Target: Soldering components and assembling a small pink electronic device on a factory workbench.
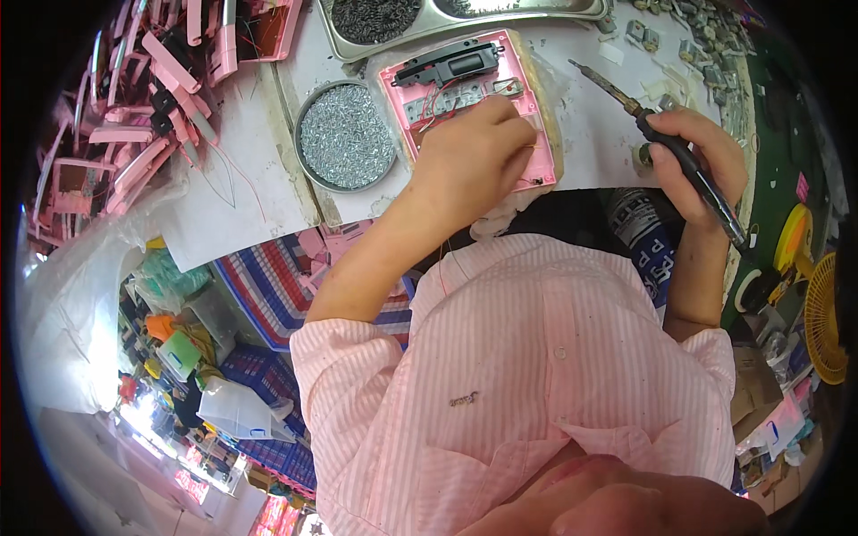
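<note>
A pink plastic housing (543, 170) lies on the white worktop, with a black module (460, 64), metal plates and thin red wires inside. My left hand (478, 152) is over the housing, its fingers bent down and closed. What the fingertips pinch is hidden beneath the hand. To the right, my right hand (706, 161) grips a soldering iron (688, 165) by its black handle. The iron's darkened metal barrel points up and to the left, apart from the housing.
A round dish of small silver screws (347, 136) stands left of the housing. Behind is a metal tray (429, 31) with dark screws. Pink housings with wires (161, 116) are piled at far left; small metal parts (706, 67) lie at far right. A yellow fan (822, 313) stands lower right.
</note>
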{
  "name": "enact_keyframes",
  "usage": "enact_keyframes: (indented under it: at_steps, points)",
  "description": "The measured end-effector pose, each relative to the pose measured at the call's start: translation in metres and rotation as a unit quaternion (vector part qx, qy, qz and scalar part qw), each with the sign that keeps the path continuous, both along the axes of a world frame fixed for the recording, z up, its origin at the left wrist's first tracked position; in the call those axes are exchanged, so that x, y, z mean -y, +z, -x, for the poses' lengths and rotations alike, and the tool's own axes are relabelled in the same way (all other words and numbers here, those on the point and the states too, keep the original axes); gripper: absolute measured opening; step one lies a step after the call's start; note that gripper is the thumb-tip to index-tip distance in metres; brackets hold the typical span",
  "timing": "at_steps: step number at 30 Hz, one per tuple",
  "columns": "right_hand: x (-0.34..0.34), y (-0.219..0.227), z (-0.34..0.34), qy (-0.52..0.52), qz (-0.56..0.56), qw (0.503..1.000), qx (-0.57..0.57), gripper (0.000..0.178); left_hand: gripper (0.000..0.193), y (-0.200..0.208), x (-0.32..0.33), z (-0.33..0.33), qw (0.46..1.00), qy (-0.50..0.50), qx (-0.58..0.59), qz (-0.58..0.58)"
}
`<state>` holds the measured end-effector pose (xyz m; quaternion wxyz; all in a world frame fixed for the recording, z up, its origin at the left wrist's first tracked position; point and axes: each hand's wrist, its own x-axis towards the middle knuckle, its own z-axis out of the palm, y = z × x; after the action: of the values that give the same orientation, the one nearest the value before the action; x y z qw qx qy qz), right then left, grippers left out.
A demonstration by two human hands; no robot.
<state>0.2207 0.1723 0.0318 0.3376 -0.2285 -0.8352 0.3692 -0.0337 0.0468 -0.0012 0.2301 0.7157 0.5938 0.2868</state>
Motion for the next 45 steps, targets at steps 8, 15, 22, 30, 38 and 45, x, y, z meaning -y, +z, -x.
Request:
enact_keyframes:
  at_steps: [8, 15, 22, 30, 38, 45]
  points:
    - [0.002, -0.005, 0.003, 0.013, -0.014, 1.0, 0.001, 0.028, 0.008, 0.009, 0.002, 0.008, 0.964, 0.074, 0.204, 0.152]
    - [0.011, 0.009, -0.004, 0.072, 0.006, 0.997, 0.04, 0.022, 0.013, 0.004, 0.004, 0.011, 0.998, -0.022, 0.049, 0.032]
    - [0.023, -0.004, -0.001, 0.157, 0.061, 0.984, 0.059, 0.022, 0.018, 0.004, 0.0, 0.013, 0.995, -0.068, -0.058, 0.05]
    - [0.024, -0.006, 0.006, 0.18, 0.078, 0.978, 0.073, 0.021, 0.016, 0.004, -0.002, 0.016, 0.994, -0.089, -0.041, 0.054]
    - [0.023, -0.011, 0.011, 0.189, 0.051, 0.979, 0.054, 0.021, 0.014, 0.006, -0.004, 0.015, 0.989, -0.102, -0.081, 0.071]
    - [0.024, -0.012, 0.014, 0.183, 0.066, 0.979, 0.061, 0.022, 0.012, 0.012, -0.008, 0.013, 0.984, -0.114, -0.11, 0.083]
